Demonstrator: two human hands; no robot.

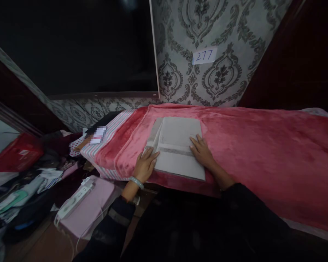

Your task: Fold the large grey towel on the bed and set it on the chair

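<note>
A folded light grey cloth with a darker band across it lies on a pink-red plush blanket. At the cloth's left edge, my left hand rests with fingers spread, a pale bangle at its wrist. My right hand lies on the cloth's right edge, fingers apart. Neither hand is closed around anything. On the cloth's left side, a layer slants and overlaps unevenly.
A power strip with cables sits on a pink box at lower left. Clothes and a red bag are piled farther left. Behind are a large dark screen and patterned wall.
</note>
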